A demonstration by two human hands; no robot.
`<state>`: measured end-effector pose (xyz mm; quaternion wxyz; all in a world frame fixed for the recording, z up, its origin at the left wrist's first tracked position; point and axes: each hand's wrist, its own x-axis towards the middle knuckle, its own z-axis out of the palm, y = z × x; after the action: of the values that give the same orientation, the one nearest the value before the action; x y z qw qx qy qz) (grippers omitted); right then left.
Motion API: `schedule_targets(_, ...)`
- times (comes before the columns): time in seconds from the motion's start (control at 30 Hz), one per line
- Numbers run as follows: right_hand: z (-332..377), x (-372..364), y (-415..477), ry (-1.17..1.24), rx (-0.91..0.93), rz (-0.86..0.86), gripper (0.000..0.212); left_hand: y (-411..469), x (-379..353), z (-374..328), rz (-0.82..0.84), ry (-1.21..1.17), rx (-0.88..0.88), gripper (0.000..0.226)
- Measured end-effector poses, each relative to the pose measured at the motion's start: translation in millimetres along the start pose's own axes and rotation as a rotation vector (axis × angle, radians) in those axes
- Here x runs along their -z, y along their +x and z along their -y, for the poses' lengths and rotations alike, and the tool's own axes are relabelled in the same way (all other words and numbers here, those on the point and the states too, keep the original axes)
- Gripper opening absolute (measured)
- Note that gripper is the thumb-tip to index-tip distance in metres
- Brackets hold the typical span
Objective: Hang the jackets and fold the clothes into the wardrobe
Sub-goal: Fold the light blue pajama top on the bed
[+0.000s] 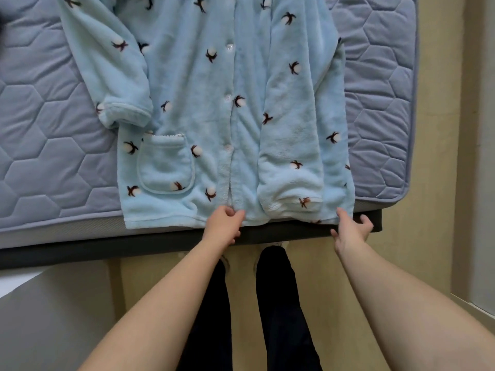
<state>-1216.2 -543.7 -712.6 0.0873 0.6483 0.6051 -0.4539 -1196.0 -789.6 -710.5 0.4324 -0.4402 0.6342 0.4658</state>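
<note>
The fluffy blue pajama top (214, 103) lies flat on the mattress (48, 129), its hem at the near edge. The left hand (223, 226) pinches the hem's middle — the right hand (351, 228) is loose and spread, one fingertip touching the hem's corner.

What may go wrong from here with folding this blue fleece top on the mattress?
The spread sleeve lies out beside the body of the fleece top, unlike the folded sleeve; folding the hem up now would probably leave it sticking out.
The left hand grips the hem's middle and the right hand is at one corner, so the free corner may lag and crease.
The hem sits at the mattress edge; a pull might drag the top off.
</note>
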Motion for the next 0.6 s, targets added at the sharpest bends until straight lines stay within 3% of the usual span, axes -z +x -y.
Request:
schedule_targets(0.07, 7.3, 8.6, 17.1, -0.301, 0.162, 0.037, 0.035, -3.0, -7.0, -8.6, -0.309, 0.229, -0.188, 0.022)
schedule_targets(0.13, 7.4, 22.2, 32.6, -0.499, 0.254, 0.017, 0.019, -4.0, -9.9, -14.3, -0.445, 0.426, -0.338, 0.019)
schedule_targets(0.27, 13.7, 35.0, 44.8, -0.662, 0.157, 0.05, 0.029, -0.6, -8.3, -27.3, -0.307, 0.61, -0.29, 0.011)
schedule_targets(0.43, 61.0, 19.9, 19.6, -0.879, 0.303, 0.091, 0.037, -11.7, 1.8, -54.7, -0.197, 0.477, -0.231, 0.014)
schedule_targets(0.6, 114.5, -13.9, -21.2, -1.033, 0.568, 0.473, 0.041, -32.7, 7.2, -89.8, -0.063, 0.482, -0.282, 0.036)
